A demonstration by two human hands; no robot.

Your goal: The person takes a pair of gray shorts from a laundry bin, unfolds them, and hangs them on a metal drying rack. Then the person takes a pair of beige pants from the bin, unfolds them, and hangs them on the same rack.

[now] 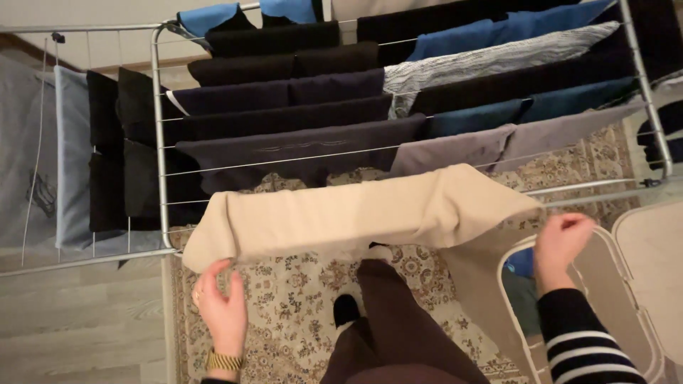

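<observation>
Currently, the grey metal folding drying rack [162, 128] stands over the patterned beige carpet [299, 306], its rails filled with dark, blue and grey garments [284, 107]. The long beige fabric garment [341, 213] lies across the nearest rail, spanning most of the rack's width, with its right end drooping toward the white wire-framed laundry basket [626, 284].

Your left hand [222, 306] hangs open just below the garment's left end, fingers spread, gripping nothing. Your right hand [562, 242] is closed to a narrow pinch at the right end of the cloth; whether it truly holds the hem cannot be told.

Recommendation: take the left end firmly before you pull, keep both ends level, and draw the cloth flat along the rail so that no fold bunches near the middle or slips off toward the basket.
</observation>
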